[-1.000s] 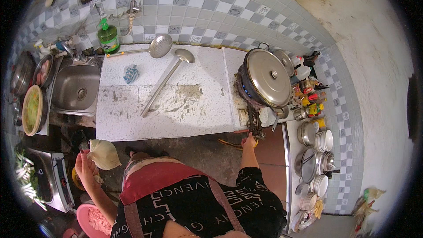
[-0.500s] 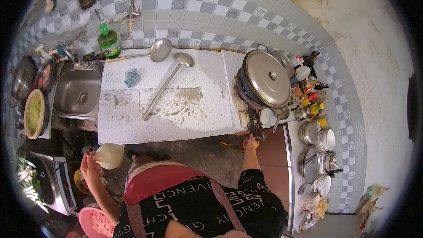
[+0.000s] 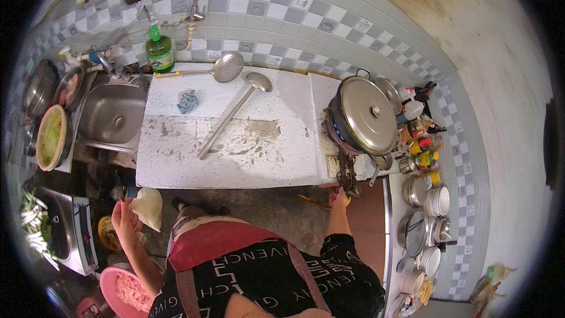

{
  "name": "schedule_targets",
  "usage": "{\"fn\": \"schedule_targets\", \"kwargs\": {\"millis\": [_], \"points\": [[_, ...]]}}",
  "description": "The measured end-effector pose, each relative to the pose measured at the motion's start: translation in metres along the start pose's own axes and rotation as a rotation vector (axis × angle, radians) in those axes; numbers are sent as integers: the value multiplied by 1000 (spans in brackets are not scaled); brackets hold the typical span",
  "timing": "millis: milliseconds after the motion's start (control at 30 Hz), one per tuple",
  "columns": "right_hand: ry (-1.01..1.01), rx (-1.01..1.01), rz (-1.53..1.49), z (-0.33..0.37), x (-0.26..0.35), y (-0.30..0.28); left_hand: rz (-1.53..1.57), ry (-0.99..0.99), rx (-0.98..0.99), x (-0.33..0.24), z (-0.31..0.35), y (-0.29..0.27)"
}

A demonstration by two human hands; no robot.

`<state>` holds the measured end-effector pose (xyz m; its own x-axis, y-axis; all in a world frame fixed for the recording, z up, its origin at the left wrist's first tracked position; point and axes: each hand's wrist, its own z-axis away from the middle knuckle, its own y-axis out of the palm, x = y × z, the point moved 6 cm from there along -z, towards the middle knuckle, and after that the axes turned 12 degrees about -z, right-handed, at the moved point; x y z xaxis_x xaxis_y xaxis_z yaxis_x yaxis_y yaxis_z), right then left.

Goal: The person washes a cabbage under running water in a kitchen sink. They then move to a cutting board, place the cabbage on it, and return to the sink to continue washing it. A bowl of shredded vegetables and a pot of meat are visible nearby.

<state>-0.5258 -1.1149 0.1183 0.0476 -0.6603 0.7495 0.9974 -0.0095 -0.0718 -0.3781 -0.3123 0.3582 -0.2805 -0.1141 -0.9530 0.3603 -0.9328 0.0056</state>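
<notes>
My left hand (image 3: 125, 217) is raised at the left, in front of the counter. Its fingers are closed at the top of a full, cream-coloured plastic bag (image 3: 148, 207) that hangs to the right of the hand. What the bag contains does not show. My right hand (image 3: 339, 199) reaches to the front end of the gas burner (image 3: 348, 176), its fingers closed; the part they touch is too small to make out. Blue flame burns under a large pot whose steel lid (image 3: 369, 115) is on.
A ladle (image 3: 232, 115), a skimmer (image 3: 228, 68) and a crumpled blue-white cloth (image 3: 188, 101) lie on the white counter (image 3: 176, 165). The sink (image 3: 112, 118) is left. A pink basin (image 3: 109, 288) of minced meat stands low left; bowls and pots (image 3: 415, 235) line the right.
My view has shifted, so the counter and pot appear farther right. The bag has turned and looks narrower in my left hand. My right hand stays at the burner's front.
</notes>
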Motion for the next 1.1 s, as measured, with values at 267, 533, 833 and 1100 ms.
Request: {"fn": "schedule_targets", "kwargs": {"millis": [267,533,833,1100], "points": [[8,-25,72,30,2,15,-134,-49,-192,-28,19,2],[-190,75,198,28,20,9,-35,-115,-153,-17,36,-8],[-1142,336,600,147,-24,77,-162,-109,-261,7,48,-42],[-1099,1058,1154,268,-184,131,-112,-104,-449,43,88,-105]]}}
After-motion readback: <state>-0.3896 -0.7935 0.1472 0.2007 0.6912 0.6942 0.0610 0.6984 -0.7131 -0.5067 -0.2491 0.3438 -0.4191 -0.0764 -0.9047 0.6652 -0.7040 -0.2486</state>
